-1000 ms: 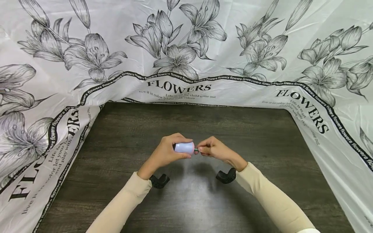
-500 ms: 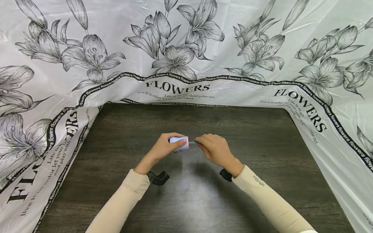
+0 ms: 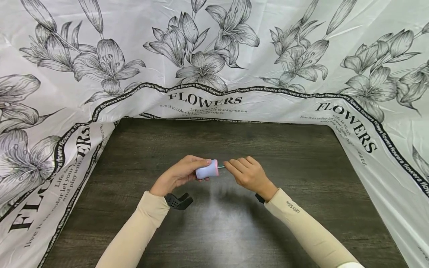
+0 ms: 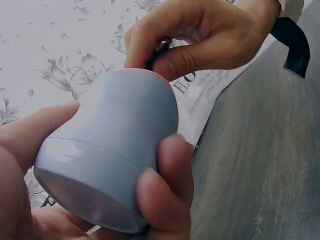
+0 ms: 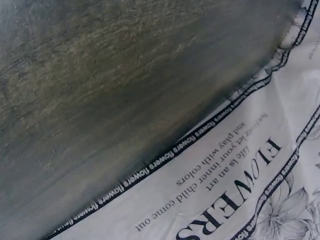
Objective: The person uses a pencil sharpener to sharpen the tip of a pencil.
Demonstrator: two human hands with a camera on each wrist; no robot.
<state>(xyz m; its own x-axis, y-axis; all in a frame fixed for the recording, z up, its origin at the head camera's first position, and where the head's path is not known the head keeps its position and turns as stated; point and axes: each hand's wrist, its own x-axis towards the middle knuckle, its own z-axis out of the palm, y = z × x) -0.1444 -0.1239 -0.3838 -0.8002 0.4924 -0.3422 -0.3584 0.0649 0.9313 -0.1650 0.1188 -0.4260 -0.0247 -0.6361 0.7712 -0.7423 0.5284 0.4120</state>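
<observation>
My left hand [image 3: 179, 172] grips a lavender pencil sharpener [image 3: 207, 170] with a pink rim, tipped on its side above the table. The thumb lies along its top and the other fingers curl beneath it. From the pink end sticks a thin dark green pencil [image 3: 221, 166], pinched by my right hand [image 3: 249, 173] with the knuckles upward. In the left wrist view the wide clear base of the sharpener [image 4: 120, 120] faces the camera, and the right thumb and forefinger hold the dark pencil [image 4: 159, 52] close to the rim. The right wrist view shows neither hand.
Both hands are over a dark wood-grain table [image 3: 214, 137]. A white cloth [image 3: 207, 104] printed with flowers and lettering rises along its back and sides. Black wrist mounts stick out under both wrists, the left mount [image 3: 179, 201] plainer to see.
The left hand has rolled so its thumb lies on top of the sharpener. The right hand has turned knuckles up, and less pencil shows between it and the rim than half a second ago.
</observation>
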